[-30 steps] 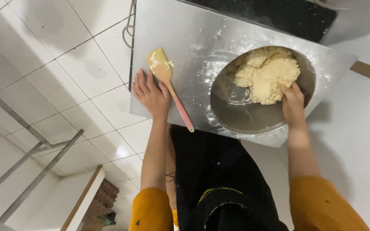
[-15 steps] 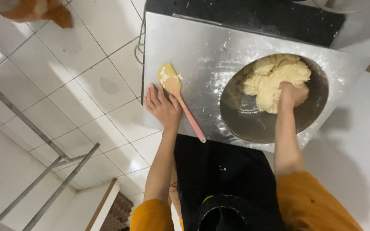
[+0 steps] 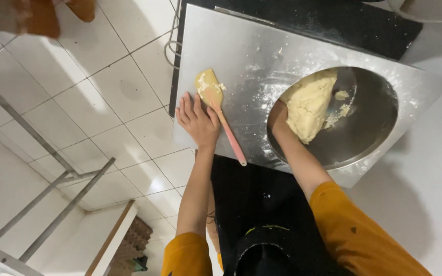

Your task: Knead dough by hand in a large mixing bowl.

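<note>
A big lump of pale yellow dough (image 3: 309, 106) is lifted against the left side of a round metal bowl (image 3: 364, 133). My right hand (image 3: 279, 116) is under the lump's left edge and grips it, mostly hidden by the dough. My left hand (image 3: 197, 120) lies flat with fingers apart on the floured steel worktop (image 3: 262, 56). Just right of that hand lies a spatula (image 3: 221, 112) with a cream blade smeared with dough and a pink handle.
Small dough scraps (image 3: 341, 95) stick to the bowl's inner wall. A black surface (image 3: 333, 25) borders the worktop's far side. White floor tiles (image 3: 103, 102) lie to the left, with a metal frame (image 3: 52, 168) standing on them. I wear a black apron (image 3: 267, 204).
My right hand moved from the bowl's right side to its left and pulled the dough up out of the bowl's bottom. My left hand stayed flat beside the spatula.
</note>
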